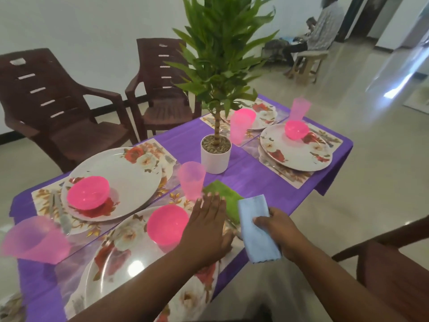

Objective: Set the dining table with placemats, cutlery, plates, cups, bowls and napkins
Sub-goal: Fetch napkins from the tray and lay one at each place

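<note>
no readable text, labels or numbers anywhere.

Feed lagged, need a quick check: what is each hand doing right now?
Left hand: open, fingers straight, pressing flat on the green napkin.
Right hand: closed, gripping the folded blue napkin.

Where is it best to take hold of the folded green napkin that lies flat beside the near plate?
Probably at the far corner of the folded green napkin, pinching from the potted plant's side. That end lies bare on the purple tablecloth; the left hand rests on its near part, and the light blue napkin covers its right edge.
</note>
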